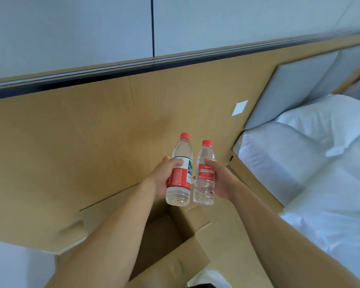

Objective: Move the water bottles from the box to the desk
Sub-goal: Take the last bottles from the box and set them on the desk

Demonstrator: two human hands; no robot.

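While both bottles hang above the box [175,242], wall ahead.

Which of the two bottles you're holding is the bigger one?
The bottle in the left hand: the taller bottle with a red-and-white label. The shorter bottle is in the right hand.

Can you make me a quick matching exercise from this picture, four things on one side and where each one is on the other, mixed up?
Things:
1. taller bottle
2. shorter bottle
3. cardboard box
4. white pillow

Places:
A. below both hands, flaps open
B. gripped in the left hand
C. on the bed at right
D. gripped in the right hand

Pairs: 1-B, 2-D, 3-A, 4-C
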